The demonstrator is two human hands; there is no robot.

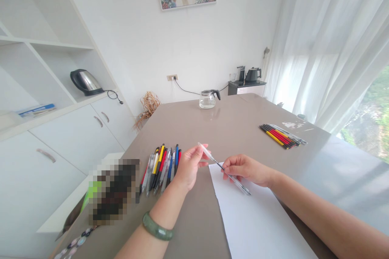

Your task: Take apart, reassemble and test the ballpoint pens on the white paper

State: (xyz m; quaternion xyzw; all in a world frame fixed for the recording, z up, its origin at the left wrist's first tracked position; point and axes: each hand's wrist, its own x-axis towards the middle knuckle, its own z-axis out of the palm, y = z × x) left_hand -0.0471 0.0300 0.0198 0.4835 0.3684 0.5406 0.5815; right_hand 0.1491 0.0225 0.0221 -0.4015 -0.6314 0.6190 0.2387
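My left hand [189, 168] pinches a clear cap-like tube [205, 151] between thumb and fingers. The fingers of my right hand [247, 170] are closed on a clear pen [241, 186], held at a slant over a white sheet of paper [247, 222]. A thin dark stretch runs between the tube and the pen, in line with both. I cannot tell whether the tube still sits around its end. Left of my left hand lies a loose bunch of pens [162, 166] in clear, black, yellow, red and blue.
A second row of pens [279, 135] lies on the table [182, 125] at the right. Farther back stands a glass pot [207, 100] with clear liquid. A blurred dark object [117, 190] and a bead string [74, 246] lie at the left edge.
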